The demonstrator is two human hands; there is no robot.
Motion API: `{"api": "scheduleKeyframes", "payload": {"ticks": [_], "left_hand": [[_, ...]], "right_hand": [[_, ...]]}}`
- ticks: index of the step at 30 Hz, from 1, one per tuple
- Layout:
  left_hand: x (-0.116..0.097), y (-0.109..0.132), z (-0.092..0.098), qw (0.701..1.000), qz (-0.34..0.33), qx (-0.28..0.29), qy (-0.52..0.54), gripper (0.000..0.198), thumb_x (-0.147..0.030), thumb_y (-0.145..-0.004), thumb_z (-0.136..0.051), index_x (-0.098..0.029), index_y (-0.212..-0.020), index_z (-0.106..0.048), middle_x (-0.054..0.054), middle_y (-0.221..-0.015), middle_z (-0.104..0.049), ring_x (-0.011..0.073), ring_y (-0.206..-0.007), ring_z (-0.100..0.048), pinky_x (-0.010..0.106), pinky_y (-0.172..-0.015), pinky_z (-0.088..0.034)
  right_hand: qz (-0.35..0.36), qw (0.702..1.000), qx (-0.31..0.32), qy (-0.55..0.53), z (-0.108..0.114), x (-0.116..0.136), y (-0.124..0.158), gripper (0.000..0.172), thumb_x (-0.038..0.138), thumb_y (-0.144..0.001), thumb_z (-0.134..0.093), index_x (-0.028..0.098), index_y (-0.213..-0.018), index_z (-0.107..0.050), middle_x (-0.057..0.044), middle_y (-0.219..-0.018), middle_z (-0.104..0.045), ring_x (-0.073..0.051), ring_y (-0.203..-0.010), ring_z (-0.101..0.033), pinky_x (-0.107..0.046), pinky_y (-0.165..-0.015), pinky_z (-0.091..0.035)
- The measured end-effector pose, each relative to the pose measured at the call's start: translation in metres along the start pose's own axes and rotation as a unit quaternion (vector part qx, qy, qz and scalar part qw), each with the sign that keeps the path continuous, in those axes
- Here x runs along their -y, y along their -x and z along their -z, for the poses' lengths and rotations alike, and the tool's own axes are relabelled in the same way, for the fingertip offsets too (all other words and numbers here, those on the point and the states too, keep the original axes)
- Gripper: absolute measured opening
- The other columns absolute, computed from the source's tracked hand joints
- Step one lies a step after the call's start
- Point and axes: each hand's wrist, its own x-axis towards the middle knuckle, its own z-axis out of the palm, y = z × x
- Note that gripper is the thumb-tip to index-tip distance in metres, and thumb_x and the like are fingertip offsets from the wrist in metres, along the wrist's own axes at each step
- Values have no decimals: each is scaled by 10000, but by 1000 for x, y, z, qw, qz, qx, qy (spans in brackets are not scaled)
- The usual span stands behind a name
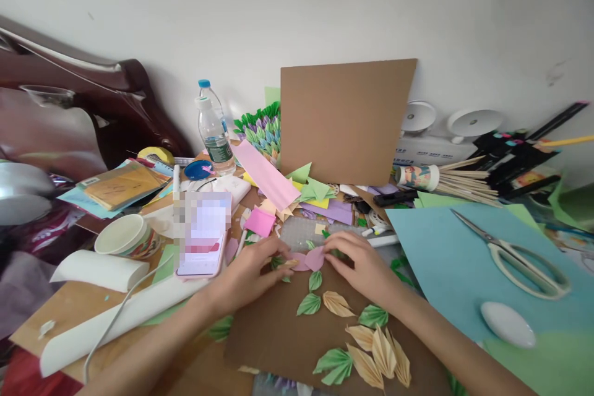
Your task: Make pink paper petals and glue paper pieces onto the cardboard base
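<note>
Pink paper petals [314, 258] overlap at the far edge of a brown cardboard sheet [269, 328]. At their left side, my left hand [255, 269] pinches the paper, and a small pale-orange bit shows by its fingertips. The right end of the pink paper is between the thumb and fingers of my right hand [355, 260]. Nearer me on the cardboard lie folded green paper leaves [336, 366] and folded pale-orange paper leaves [384, 351]. A small green leaf [315, 280] sits just below the pink petals.
Scissors [524, 263] and a white oval object [508, 324] rest on blue paper [431, 247] at right. A phone [204, 235], paper cup [123, 235] and white paper roll [120, 315] are at left. Behind stand bottles [217, 142] and an upright brown board [346, 124].
</note>
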Motion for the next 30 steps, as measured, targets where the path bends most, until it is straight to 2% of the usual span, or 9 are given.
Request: {"api": "scheduleKeyframes", "payload": {"ticks": [2, 4, 7, 10, 13, 17, 23, 27, 30], "left_hand": [[1, 5, 1, 1000, -10, 20, 1, 280, -314, -885, -654, -236, -1142, -575, 57, -1150, -645, 216, -1052, -621, 311, -896, -508], [3, 9, 0, 999, -19, 35, -13, 335, -257, -879, -655, -253, -1201, -563, 58, -1213, -626, 231, -1110, -602, 335, -937, -497], [6, 11, -4, 998, -28, 30, -39, 259, -192, -944, -539, -245, -1194, -578, 61, -1201, -637, 220, -1104, -608, 345, -948, -493], [8, 9, -6, 997, -52, 21, -52, 225, -186, -979, -472, -226, -1159, -600, 66, -1169, -656, 210, -1080, -618, 334, -938, -496], [9, 8, -5, 995, -84, 23, -57, 240, -191, -1002, -424, -225, -1155, -606, 64, -1155, -669, 203, -1083, -618, 327, -943, -495], [12, 9, -2, 988, -138, 22, -64, 256, -165, -1006, -395, -199, -1103, -629, 87, -1156, -669, 204, -1083, -617, 333, -949, -494], [14, 13, 8, 970, -225, 18, -89, 255, -103, -983, -416, -167, -1105, -631, 120, -1184, -676, 224, -1114, -616, 344, -950, -506], [9, 19, 25, 953, -280, 25, -109, 302, -46, -955, -403, -156, -1141, -615, 136, -1179, -690, 244, -1132, -617, 355, -938, -520], [10, 23, 38, 957, -265, -13, -118, 288, -38, -936, -443, -159, -1121, -628, 133, -1197, -684, 236, -1108, -633, 351, -930, -529]], "right_hand": [[-16, 1000, -2, -16, -4, -2, -3, 146, 190, -891, -576, 237, -1015, -639, -64, -1055, -666, -233, -1034, -619, -420, -895, -502], [-30, 999, -3, -31, -9, -3, -7, 154, 195, -856, -617, 227, -1004, -640, -76, -1051, -663, -258, -1049, -606, -443, -899, -493], [-43, 997, -1, -64, -10, -2, -14, 26, 192, -856, -599, 212, -846, -611, -66, -982, -669, -248, -1004, -615, -431, -889, -490], [-48, 993, 16, -108, 1, 2, -22, 87, 222, -902, -533, 212, -827, -576, -38, -914, -680, -196, -912, -645, -360, -835, -517], [-42, 986, 69, -143, 17, 7, -29, 74, 223, -893, -531, 211, -867, -600, -13, -860, -690, -163, -816, -662, -296, -740, -539], [-14, 976, 158, -147, 27, 13, -40, 96, 154, -828, -582, 219, -801, -648, 8, -822, -691, -155, -786, -647, -280, -721, -524], [29, 968, 226, -110, 15, 32, -52, 181, 38, -766, -566, 211, -738, -612, 8, -831, -621, -149, -792, -592, -260, -692, -442], [13, 971, 225, -81, 3, 50, -48, 165, 39, -781, -557, 195, -735, -529, -19, -890, -566, -170, -828, -546, -274, -701, -385], [-18, 972, 218, -81, -5, 59, -40, 150, 50, -831, -499, 195, -792, -505, -42, -934, -563, -190, -880, -544, -291, -740, -368]]}}
